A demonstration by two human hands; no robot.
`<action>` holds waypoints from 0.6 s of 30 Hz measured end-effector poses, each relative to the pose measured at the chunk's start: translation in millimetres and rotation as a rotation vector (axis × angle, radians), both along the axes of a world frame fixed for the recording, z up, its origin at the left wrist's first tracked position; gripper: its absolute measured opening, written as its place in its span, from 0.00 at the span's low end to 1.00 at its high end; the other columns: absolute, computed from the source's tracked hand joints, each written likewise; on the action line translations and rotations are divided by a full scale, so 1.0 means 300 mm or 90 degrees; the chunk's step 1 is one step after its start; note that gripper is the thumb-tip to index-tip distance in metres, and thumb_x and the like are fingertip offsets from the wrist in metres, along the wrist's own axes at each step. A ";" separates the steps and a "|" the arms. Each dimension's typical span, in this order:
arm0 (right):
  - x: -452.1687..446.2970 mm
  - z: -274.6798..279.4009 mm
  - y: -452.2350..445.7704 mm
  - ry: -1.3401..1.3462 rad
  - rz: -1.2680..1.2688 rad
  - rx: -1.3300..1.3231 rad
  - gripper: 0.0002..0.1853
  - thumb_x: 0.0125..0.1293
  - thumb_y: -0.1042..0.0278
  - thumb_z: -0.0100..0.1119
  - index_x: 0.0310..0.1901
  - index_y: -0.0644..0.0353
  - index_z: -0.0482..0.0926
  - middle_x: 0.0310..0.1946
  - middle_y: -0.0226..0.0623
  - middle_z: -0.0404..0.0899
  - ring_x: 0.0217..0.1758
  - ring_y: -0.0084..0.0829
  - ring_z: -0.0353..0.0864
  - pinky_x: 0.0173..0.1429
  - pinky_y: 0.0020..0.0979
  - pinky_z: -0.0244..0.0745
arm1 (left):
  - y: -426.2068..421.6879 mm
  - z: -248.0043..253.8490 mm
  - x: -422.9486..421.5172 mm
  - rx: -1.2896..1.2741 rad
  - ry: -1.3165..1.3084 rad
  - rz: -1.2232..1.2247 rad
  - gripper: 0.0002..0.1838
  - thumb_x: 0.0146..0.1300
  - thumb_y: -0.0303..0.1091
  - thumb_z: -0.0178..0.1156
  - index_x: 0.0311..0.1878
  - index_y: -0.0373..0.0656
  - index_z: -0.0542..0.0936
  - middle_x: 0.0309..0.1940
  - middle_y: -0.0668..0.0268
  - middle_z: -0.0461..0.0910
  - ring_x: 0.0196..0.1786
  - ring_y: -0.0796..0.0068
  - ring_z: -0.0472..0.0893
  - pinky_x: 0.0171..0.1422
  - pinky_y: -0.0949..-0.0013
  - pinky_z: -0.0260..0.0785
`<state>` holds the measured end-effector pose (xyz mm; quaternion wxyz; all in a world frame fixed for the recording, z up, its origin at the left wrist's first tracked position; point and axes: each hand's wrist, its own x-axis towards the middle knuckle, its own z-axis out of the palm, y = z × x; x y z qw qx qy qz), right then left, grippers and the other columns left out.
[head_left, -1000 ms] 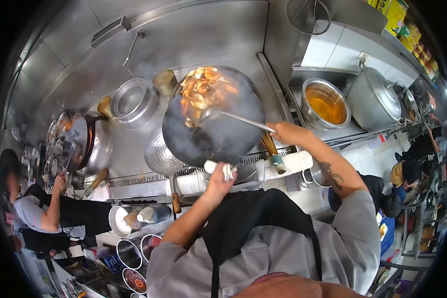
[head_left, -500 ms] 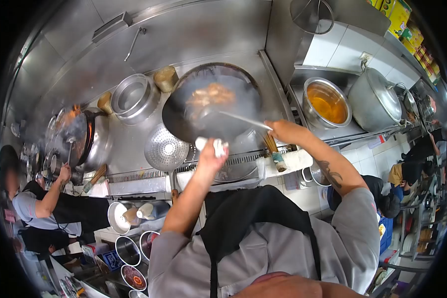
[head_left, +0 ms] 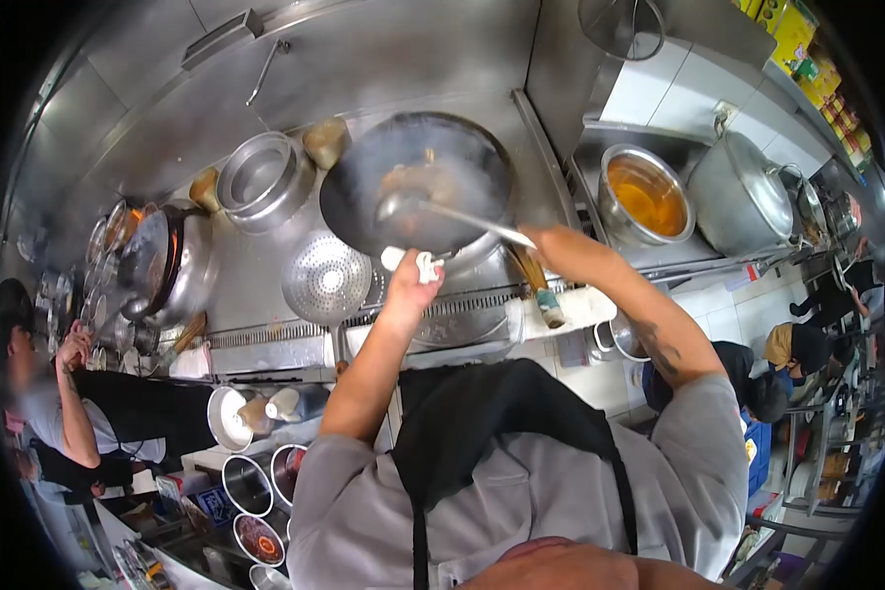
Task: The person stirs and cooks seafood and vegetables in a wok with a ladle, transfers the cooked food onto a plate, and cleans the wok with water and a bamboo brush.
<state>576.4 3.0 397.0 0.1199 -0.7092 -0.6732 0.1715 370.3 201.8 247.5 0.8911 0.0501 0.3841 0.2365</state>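
Black metal, dulled by steam: this is the wok (head_left: 359, 202), which I see in the far middle of the worktop (head_left: 251, 264). Its food (head_left: 421, 181) lies around the middle, so blurred that I cannot tell the pieces apart. The fingers of the left hand (head_left: 416, 287) are closed on a white cloth (head_left: 405, 263) at the near rim; I judge that they grip the rim through it, although the contact is hidden from me. The fingers of the right hand (head_left: 551, 250) are wrapped round the handle of a ladle (head_left: 467, 217), whose bowl is inside the wok, beside the food.

From my distance I see some risks. If the cloth slips or is too thin, the rim, probably hot, could burn the left hand, and the wok could drop. Too hard a push with the ladle could throw food over the far rim. The strainer (head_left: 326, 278), just left of the wok, could be struck if the wok swings; the brush (head_left: 539, 288), near the right hand, could be knocked by a low forearm.
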 end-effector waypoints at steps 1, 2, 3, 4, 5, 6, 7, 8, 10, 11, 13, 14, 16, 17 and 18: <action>-0.029 0.093 -0.046 -0.006 0.002 -0.055 0.22 0.66 0.70 0.55 0.60 0.65 0.70 0.33 0.58 0.80 0.36 0.53 0.82 0.43 0.47 0.74 | -0.002 0.040 0.004 -0.004 0.003 -0.015 0.07 0.67 0.36 0.51 0.36 0.45 0.73 0.28 0.64 0.75 0.29 0.66 0.75 0.26 0.66 0.70; -0.015 0.088 -0.070 0.014 0.012 -0.054 0.20 0.66 0.68 0.54 0.59 0.64 0.71 0.34 0.57 0.80 0.38 0.53 0.81 0.44 0.47 0.74 | -0.027 0.066 -0.022 -0.012 0.013 -0.028 0.06 0.67 0.35 0.50 0.36 0.45 0.73 0.27 0.65 0.75 0.29 0.66 0.76 0.27 0.67 0.70; 0.006 0.094 -0.091 0.035 0.025 -0.053 0.18 0.67 0.67 0.53 0.57 0.62 0.72 0.36 0.55 0.80 0.40 0.52 0.81 0.45 0.47 0.74 | -0.052 0.100 -0.039 -0.003 0.003 -0.063 0.06 0.68 0.35 0.50 0.37 0.45 0.73 0.28 0.64 0.75 0.30 0.66 0.75 0.27 0.67 0.70; 0.010 0.089 -0.101 0.061 0.037 -0.057 0.17 0.68 0.66 0.52 0.56 0.61 0.73 0.37 0.54 0.81 0.41 0.52 0.81 0.47 0.47 0.74 | -0.041 0.104 -0.034 0.000 0.004 -0.038 0.06 0.68 0.35 0.50 0.38 0.45 0.73 0.28 0.64 0.75 0.30 0.66 0.75 0.27 0.67 0.70; 0.022 0.086 -0.083 0.061 -0.016 -0.158 0.19 0.68 0.66 0.52 0.59 0.60 0.72 0.40 0.53 0.81 0.43 0.51 0.82 0.48 0.46 0.74 | -0.029 0.105 -0.021 0.000 0.008 -0.017 0.06 0.68 0.35 0.50 0.38 0.45 0.72 0.28 0.64 0.75 0.30 0.66 0.75 0.27 0.67 0.70; 0.020 0.054 -0.070 0.067 -0.023 -0.148 0.19 0.68 0.65 0.52 0.59 0.60 0.72 0.39 0.53 0.81 0.43 0.51 0.81 0.48 0.46 0.74 | -0.027 0.099 -0.009 -0.004 0.014 0.001 0.06 0.68 0.36 0.50 0.38 0.45 0.72 0.28 0.64 0.75 0.30 0.66 0.75 0.27 0.67 0.70; 0.030 0.014 -0.052 0.067 -0.030 -0.133 0.20 0.68 0.65 0.52 0.59 0.60 0.72 0.39 0.53 0.81 0.43 0.51 0.81 0.48 0.45 0.74 | 0.005 0.068 0.003 0.004 0.000 -0.011 0.07 0.70 0.38 0.49 0.40 0.47 0.73 0.28 0.65 0.75 0.30 0.67 0.75 0.26 0.67 0.70; 0.032 -0.010 -0.036 0.064 -0.035 -0.114 0.20 0.68 0.64 0.52 0.59 0.60 0.71 0.39 0.53 0.81 0.43 0.50 0.81 0.48 0.45 0.74 | -0.019 0.022 -0.012 0.004 -0.004 -0.016 0.06 0.69 0.37 0.50 0.40 0.47 0.72 0.29 0.65 0.75 0.31 0.67 0.75 0.27 0.67 0.70; 0.059 -0.087 -0.056 0.073 0.010 -0.065 0.22 0.67 0.63 0.53 0.61 0.58 0.71 0.37 0.54 0.81 0.40 0.50 0.82 0.46 0.44 0.75 | -0.066 -0.042 -0.039 0.022 -0.025 -0.031 0.04 0.68 0.36 0.51 0.41 0.48 0.72 0.31 0.66 0.74 0.32 0.67 0.75 0.29 0.66 0.70; 0.080 -0.086 -0.068 0.098 0.023 -0.057 0.22 0.67 0.63 0.53 0.62 0.58 0.71 0.37 0.53 0.81 0.39 0.50 0.82 0.46 0.44 0.75 | -0.127 0.053 -0.061 0.029 0.003 -0.059 0.05 0.68 0.37 0.51 0.41 0.48 0.72 0.31 0.67 0.75 0.32 0.68 0.75 0.29 0.66 0.70; 0.082 -0.066 -0.053 0.151 -0.036 -0.146 0.23 0.67 0.63 0.53 0.63 0.57 0.70 0.37 0.52 0.82 0.40 0.48 0.82 0.46 0.43 0.76 | -0.134 0.113 -0.067 0.005 0.002 -0.052 0.05 0.68 0.37 0.52 0.39 0.48 0.72 0.31 0.66 0.75 0.32 0.68 0.74 0.30 0.66 0.71; 0.078 -0.036 -0.025 0.175 -0.110 -0.238 0.24 0.67 0.62 0.53 0.64 0.57 0.69 0.37 0.51 0.82 0.41 0.47 0.82 0.47 0.43 0.76 | -0.104 0.127 -0.048 -0.015 0.036 -0.020 0.05 0.67 0.36 0.52 0.39 0.47 0.72 0.31 0.66 0.75 0.32 0.68 0.74 0.30 0.66 0.71; 0.054 0.018 0.028 0.110 -0.090 -0.149 0.20 0.68 0.63 0.53 0.59 0.58 0.72 0.37 0.53 0.81 0.38 0.50 0.83 0.44 0.45 0.76 | -0.013 0.089 -0.016 -0.014 -0.025 -0.023 0.05 0.67 0.34 0.50 0.38 0.44 0.73 0.27 0.66 0.75 0.29 0.67 0.75 0.28 0.65 0.70; 0.111 -0.116 0.057 0.067 -0.065 -0.049 0.19 0.68 0.63 0.53 0.57 0.59 0.73 0.37 0.54 0.81 0.36 0.50 0.82 0.43 0.45 0.76 | -0.004 -0.041 -0.010 0.019 -0.069 -0.020 0.05 0.66 0.34 0.51 0.37 0.44 0.73 0.26 0.65 0.75 0.27 0.67 0.75 0.27 0.65 0.70; 0.149 -0.205 0.074 0.021 -0.039 0.051 0.17 0.68 0.63 0.53 0.56 0.60 0.74 0.37 0.55 0.81 0.35 0.51 0.82 0.42 0.46 0.77 | -0.020 -0.146 -0.022 0.053 -0.115 -0.018 0.05 0.65 0.33 0.52 0.36 0.45 0.74 0.25 0.65 0.75 0.26 0.67 0.75 0.26 0.65 0.70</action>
